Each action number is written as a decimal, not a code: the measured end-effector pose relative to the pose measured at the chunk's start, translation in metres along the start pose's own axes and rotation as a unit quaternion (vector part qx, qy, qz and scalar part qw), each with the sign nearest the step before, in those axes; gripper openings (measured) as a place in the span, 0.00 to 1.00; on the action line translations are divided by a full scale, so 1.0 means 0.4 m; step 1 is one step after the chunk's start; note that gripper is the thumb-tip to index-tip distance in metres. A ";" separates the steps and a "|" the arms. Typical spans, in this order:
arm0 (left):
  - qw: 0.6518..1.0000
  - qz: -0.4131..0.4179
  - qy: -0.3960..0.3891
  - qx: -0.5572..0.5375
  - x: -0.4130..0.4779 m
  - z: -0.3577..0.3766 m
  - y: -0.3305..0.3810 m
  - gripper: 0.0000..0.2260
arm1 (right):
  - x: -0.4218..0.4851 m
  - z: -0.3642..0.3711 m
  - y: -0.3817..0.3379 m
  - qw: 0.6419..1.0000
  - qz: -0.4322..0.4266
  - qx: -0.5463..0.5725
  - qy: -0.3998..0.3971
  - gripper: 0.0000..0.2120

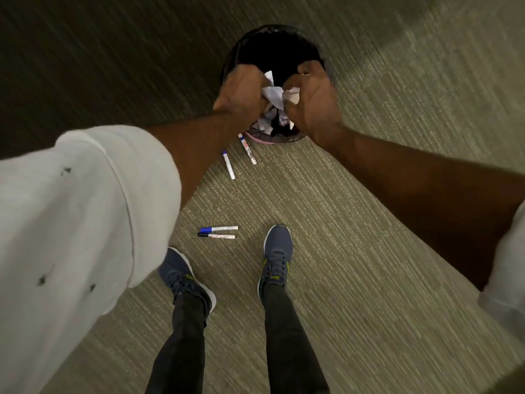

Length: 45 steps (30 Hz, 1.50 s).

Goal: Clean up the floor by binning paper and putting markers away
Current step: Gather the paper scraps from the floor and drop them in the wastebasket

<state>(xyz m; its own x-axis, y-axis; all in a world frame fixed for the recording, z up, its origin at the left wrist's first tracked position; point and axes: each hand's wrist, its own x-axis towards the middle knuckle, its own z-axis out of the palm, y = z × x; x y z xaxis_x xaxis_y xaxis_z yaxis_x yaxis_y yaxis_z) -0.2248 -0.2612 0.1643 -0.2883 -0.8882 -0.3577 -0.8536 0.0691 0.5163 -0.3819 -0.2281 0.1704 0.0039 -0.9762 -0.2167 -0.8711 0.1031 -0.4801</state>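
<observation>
Gripping crumpled paper [273, 95] over bin [287, 31] rim, both hands, left hand [241, 93], right hand [312, 100]

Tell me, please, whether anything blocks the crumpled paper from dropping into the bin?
Nothing visible does: both hands, left and right, hold the crumpled white paper directly above the black-lined round bin, whose mouth is open.

Both hands, the left hand [241, 93] and the right hand [314, 100], hold crumpled paper [273, 93] together over the open black bin [277, 46]. Four markers [228, 165] lie on the carpet [355, 251], two beside the bin, two near the shoes [277, 253].
</observation>
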 end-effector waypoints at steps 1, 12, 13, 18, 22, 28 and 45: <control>1.000 0.003 -0.001 0.012 0.007 -0.007 0.014 0.12 | 0.006 -0.006 0.008 1.000 -0.006 0.001 -0.003 0.25; 0.998 0.032 -0.005 0.057 0.069 -0.011 0.044 0.14 | 0.041 -0.029 0.056 1.000 -0.017 0.014 0.017 0.24; 0.997 0.038 -0.007 0.062 0.066 -0.013 0.043 0.14 | 0.037 -0.026 0.060 1.000 -0.018 0.010 0.015 0.24; 0.998 0.036 -0.030 0.048 0.031 -0.032 0.012 0.17 | -0.001 0.001 0.054 0.999 -0.036 -0.003 0.008 0.20; 1.000 0.001 -0.029 0.011 -0.032 -0.046 -0.061 0.16 | -0.049 0.054 0.010 0.998 -0.060 -0.023 -0.026 0.21; 0.996 -0.085 -0.041 0.009 -0.143 -0.040 -0.294 0.13 | -0.098 0.192 -0.079 0.989 -0.127 -0.032 -0.061 0.16; 0.986 -0.111 -0.112 0.046 -0.211 0.234 -0.781 0.17 | -0.066 0.757 -0.097 0.974 -0.139 -0.038 -0.177 0.31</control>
<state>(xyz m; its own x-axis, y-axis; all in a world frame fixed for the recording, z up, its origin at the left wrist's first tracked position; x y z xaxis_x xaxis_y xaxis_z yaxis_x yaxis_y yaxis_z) 0.0254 -0.1653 -0.0397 -0.1698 -0.7639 -0.6226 -0.9390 -0.0663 0.3374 -0.1996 -0.1488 -0.0627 0.4020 -0.8358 -0.3739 -0.8458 -0.1825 -0.5013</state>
